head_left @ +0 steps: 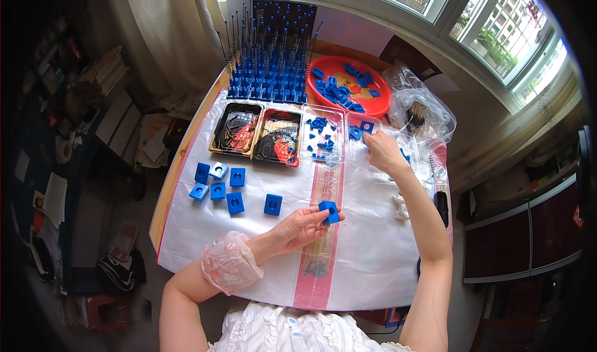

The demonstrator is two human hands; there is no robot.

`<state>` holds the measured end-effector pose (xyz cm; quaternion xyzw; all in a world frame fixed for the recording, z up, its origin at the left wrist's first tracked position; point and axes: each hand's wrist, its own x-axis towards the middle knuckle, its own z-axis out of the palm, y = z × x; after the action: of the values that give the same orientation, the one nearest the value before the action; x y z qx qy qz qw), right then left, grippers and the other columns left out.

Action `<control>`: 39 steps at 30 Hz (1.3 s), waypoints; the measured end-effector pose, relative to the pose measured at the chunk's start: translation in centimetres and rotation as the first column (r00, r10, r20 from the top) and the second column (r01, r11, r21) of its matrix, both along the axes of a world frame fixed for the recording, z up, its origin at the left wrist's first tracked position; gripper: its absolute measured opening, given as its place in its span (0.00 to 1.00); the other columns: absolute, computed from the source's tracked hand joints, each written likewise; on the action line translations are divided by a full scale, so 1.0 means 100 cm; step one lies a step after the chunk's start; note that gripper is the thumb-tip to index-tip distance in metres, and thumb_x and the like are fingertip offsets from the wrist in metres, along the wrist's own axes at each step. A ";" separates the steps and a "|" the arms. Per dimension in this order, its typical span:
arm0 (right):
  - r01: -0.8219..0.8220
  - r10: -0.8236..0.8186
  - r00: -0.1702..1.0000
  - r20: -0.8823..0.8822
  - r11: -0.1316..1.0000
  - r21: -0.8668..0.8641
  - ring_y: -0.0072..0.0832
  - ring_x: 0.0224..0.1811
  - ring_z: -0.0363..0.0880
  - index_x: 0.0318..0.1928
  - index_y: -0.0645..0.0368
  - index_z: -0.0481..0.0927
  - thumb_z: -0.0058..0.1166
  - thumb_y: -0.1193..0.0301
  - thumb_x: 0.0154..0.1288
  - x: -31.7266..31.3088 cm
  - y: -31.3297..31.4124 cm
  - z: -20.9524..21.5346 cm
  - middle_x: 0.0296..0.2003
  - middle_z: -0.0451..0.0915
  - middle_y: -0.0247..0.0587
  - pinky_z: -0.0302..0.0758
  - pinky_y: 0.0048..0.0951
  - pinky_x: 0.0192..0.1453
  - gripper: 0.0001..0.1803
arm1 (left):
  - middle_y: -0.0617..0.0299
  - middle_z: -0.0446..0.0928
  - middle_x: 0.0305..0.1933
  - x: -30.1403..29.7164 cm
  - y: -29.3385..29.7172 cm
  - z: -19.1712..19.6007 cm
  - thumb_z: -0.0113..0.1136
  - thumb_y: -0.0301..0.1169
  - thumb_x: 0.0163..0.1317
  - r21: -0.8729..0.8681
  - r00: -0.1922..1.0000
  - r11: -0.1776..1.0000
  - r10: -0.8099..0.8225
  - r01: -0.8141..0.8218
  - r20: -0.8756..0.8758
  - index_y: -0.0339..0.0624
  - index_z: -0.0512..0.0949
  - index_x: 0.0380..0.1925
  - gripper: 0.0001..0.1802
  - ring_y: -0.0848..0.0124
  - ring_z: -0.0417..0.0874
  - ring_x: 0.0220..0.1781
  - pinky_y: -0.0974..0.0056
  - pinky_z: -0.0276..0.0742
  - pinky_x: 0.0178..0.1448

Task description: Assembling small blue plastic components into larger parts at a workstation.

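My left hand [301, 229] is closed on a blue plastic block [330, 211] with a round hole, gripped between thumb and fingers above the near middle of the table. At the right, my right hand [383, 151] reaches into a clear plastic tray [355, 155]. Its fingers are drawn together beside a blue square piece [367, 127] with a hole and another blue piece [355, 132]; what they pinch, if anything, is hidden. Several similar blue blocks [237, 177] lie loosely grouped on the left of the table, and a single blue block [272, 205] sits nearer my left hand.
Tall springs on thin rods rise from a rack of blue parts [267, 91] at the back. Beside it stands a red basin [384, 106] with blue pieces. Black trays [212, 148] and a clear tray of small blue parts [340, 142] line the middle; plastic bags [435, 113] lie back right.
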<state>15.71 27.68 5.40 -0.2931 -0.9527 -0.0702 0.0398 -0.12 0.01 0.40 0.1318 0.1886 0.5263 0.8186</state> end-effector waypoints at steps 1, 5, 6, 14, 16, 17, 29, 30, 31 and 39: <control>0.006 -0.006 1.000 -0.024 1.000 -0.001 0.46 0.40 0.82 0.35 0.64 0.80 0.59 0.79 0.50 0.001 0.002 0.001 0.31 0.82 0.51 0.78 0.44 0.47 0.08 | 0.53 0.78 0.59 0.000 0.000 0.000 0.60 0.34 0.70 -0.004 1.000 1.000 -0.002 0.002 0.003 0.35 0.71 0.61 0.23 0.78 0.80 0.54 0.76 0.78 0.51; -0.058 -0.100 0.881 -0.462 0.948 -0.314 0.47 0.39 0.84 0.33 0.66 0.84 0.56 0.80 0.55 0.009 0.005 0.009 0.32 0.84 0.55 0.79 0.40 0.47 0.06 | 0.53 0.78 0.58 0.001 0.001 0.002 0.60 0.33 0.71 -0.017 1.000 1.000 0.014 -0.015 -0.010 0.35 0.71 0.61 0.23 0.78 0.80 0.54 0.77 0.78 0.51; -0.023 -0.141 0.880 -0.453 0.941 -0.338 0.45 0.39 0.85 0.38 0.66 0.85 0.58 0.79 0.57 0.010 0.006 0.013 0.34 0.85 0.54 0.79 0.37 0.47 0.08 | 0.53 0.78 0.58 0.000 0.001 0.002 0.60 0.33 0.71 -0.020 1.000 1.000 0.019 -0.019 -0.013 0.35 0.71 0.60 0.22 0.78 0.80 0.54 0.77 0.79 0.50; -0.188 -0.215 0.802 -0.558 0.794 -0.577 0.28 0.34 0.86 0.41 0.68 0.84 0.57 0.84 0.58 0.016 -0.020 0.032 0.34 0.86 0.45 0.81 0.28 0.41 0.10 | 0.55 0.79 0.57 0.001 0.002 0.003 0.59 0.33 0.71 -0.046 0.999 0.998 0.041 -0.042 -0.026 0.35 0.71 0.60 0.21 0.80 0.80 0.52 0.77 0.79 0.50; -0.270 -0.270 0.755 -0.598 0.703 -0.658 0.24 0.35 0.85 0.42 0.69 0.83 0.56 0.85 0.59 0.019 -0.032 0.029 0.35 0.86 0.42 0.82 0.25 0.42 0.10 | 0.56 0.79 0.56 0.002 0.004 0.003 0.59 0.33 0.71 -0.051 0.998 0.997 0.049 -0.051 -0.043 0.35 0.71 0.60 0.21 0.80 0.79 0.51 0.77 0.78 0.49; -0.287 -0.301 0.747 -0.593 0.659 -0.695 0.24 0.36 0.85 0.43 0.69 0.83 0.56 0.85 0.59 0.017 -0.042 0.032 0.35 0.86 0.42 0.82 0.25 0.42 0.11 | 0.53 0.78 0.58 0.002 0.003 0.002 0.60 0.33 0.71 -0.051 0.996 0.996 0.073 -0.076 -0.049 0.33 0.70 0.60 0.22 0.80 0.79 0.51 0.76 0.78 0.49; -0.559 0.166 0.819 -0.549 0.447 -0.698 0.26 0.42 0.86 0.46 0.64 0.84 0.60 0.86 0.58 0.009 -0.122 0.094 0.38 0.87 0.41 0.82 0.28 0.48 0.15 | 0.55 0.77 0.57 0.002 0.000 0.005 0.59 0.36 0.71 0.001 1.000 1.000 0.010 -0.010 -0.012 0.34 0.70 0.59 0.22 0.79 0.78 0.49 0.74 0.76 0.52; -0.567 0.188 0.817 -0.545 0.428 -0.704 0.27 0.41 0.86 0.47 0.63 0.84 0.60 0.86 0.58 0.005 -0.126 0.094 0.39 0.87 0.41 0.82 0.28 0.48 0.15 | 0.53 0.76 0.59 0.002 -0.001 -0.006 0.59 0.36 0.71 0.008 1.000 1.000 0.001 -0.001 0.003 0.33 0.70 0.60 0.23 0.77 0.78 0.51 0.72 0.76 0.54; -0.575 0.209 0.815 -0.540 0.410 -0.709 0.27 0.41 0.86 0.47 0.63 0.84 0.60 0.86 0.58 0.001 -0.130 0.093 0.39 0.88 0.42 0.82 0.28 0.48 0.16 | 0.51 0.76 0.60 0.001 0.000 -0.009 0.59 0.36 0.71 0.014 1.000 1.000 -0.008 0.008 0.017 0.33 0.70 0.60 0.24 0.75 0.78 0.54 0.70 0.75 0.56; -0.576 0.170 0.803 -0.571 0.467 -0.671 0.27 0.41 0.85 0.48 0.61 0.84 0.65 0.83 0.54 -0.010 -0.141 0.073 0.41 0.87 0.39 0.80 0.28 0.46 0.18 | 0.50 0.76 0.58 0.002 0.000 0.006 0.61 0.37 0.70 0.057 0.998 0.998 -0.040 0.038 0.044 0.36 0.71 0.58 0.23 0.80 0.78 0.47 0.75 0.78 0.52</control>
<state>14.76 13.57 12.69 -0.0622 -0.8789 0.4574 0.1207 0.04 -0.03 0.99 0.1465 0.1525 0.5181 0.8287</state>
